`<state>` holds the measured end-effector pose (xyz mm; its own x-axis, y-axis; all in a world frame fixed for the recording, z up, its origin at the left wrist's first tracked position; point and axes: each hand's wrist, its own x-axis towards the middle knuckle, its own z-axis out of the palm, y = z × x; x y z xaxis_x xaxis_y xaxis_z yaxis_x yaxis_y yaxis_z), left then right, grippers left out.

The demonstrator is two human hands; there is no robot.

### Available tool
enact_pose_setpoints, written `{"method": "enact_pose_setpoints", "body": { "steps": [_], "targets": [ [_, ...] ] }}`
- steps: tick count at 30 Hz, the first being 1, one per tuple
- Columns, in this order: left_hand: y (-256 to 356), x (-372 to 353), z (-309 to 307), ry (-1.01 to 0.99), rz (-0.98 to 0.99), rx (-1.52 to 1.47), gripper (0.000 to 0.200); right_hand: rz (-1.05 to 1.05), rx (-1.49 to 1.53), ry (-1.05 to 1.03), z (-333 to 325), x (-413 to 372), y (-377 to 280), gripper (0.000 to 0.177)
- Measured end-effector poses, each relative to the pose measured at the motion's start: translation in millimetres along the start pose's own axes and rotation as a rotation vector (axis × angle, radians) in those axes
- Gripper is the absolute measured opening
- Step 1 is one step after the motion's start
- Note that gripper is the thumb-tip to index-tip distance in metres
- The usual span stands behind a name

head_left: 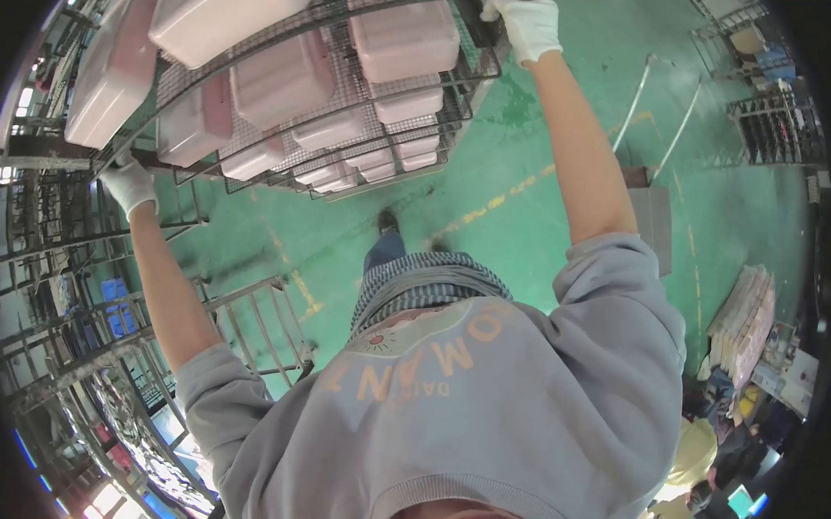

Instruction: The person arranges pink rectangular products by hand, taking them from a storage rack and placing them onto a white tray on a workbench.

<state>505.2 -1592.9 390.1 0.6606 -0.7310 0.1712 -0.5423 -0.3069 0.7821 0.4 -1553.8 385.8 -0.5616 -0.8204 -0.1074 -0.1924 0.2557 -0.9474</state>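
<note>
Both arms stretch straight out to the rack (465, 95) of pink trays (285, 76), which stands ahead on the green floor (528, 172); the gloved left hand (128, 187) curls closed around its left edge; the right hand (527, 25) clasps its right corner bar.

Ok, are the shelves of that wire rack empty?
No, the wire rack carries rows of pale pink trays on its shelves, and the left hand and right hand grip its frame.

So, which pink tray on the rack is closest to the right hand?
The top pink tray at the rack's right end, beside the gloved right hand; others sit further left or lower.
</note>
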Motion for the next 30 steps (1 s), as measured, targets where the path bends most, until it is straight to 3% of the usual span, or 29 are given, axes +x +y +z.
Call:
{"method": "enact_pose_setpoints", "body": {
  "steps": [4, 7, 10, 13, 19, 22, 25, 28, 30],
  "targets": [
    [-2, 2, 11, -0.027, -0.032, 0.101, 0.046, -0.102, 0.05, -0.094, 19, 9, 5, 0.027],
    [-10, 25, 20, -0.025, -0.059, 0.078, 0.048, -0.159, -0.033, -0.133, 43, 32, -1, 0.021],
    [-13, 45, 28, 0.011, -0.023, 0.088, 0.041, -0.024, 0.014, -0.096, 58, 47, -26, 0.023],
    [-11, 61, 35, -0.027, -0.031, 0.13, 0.051, 0.105, -0.038, -0.09, 76, 73, -31, 0.002],
    [-32, 92, 44, -0.011, -0.009, 0.131, 0.062, -0.064, -0.088, -0.118, 120, 96, -25, 0.011],
    [-31, 99, 53, -0.005, -0.025, 0.132, 0.06, 0.001, -0.118, -0.134, 132, 109, -35, 0.016],
    [-32, 111, 65, -0.008, -0.008, 0.146, 0.049, -0.014, -0.122, -0.174, 145, 137, -28, 0.034],
    [-19, 119, 84, -0.023, -0.002, 0.112, 0.033, -0.088, -0.223, -0.159, 158, 171, -12, 0.029],
    [-30, 125, 86, 0.026, 0.054, 0.104, 0.033, -0.22, -0.742, -0.296, 165, 185, -9, 0.054]
  ]
}}
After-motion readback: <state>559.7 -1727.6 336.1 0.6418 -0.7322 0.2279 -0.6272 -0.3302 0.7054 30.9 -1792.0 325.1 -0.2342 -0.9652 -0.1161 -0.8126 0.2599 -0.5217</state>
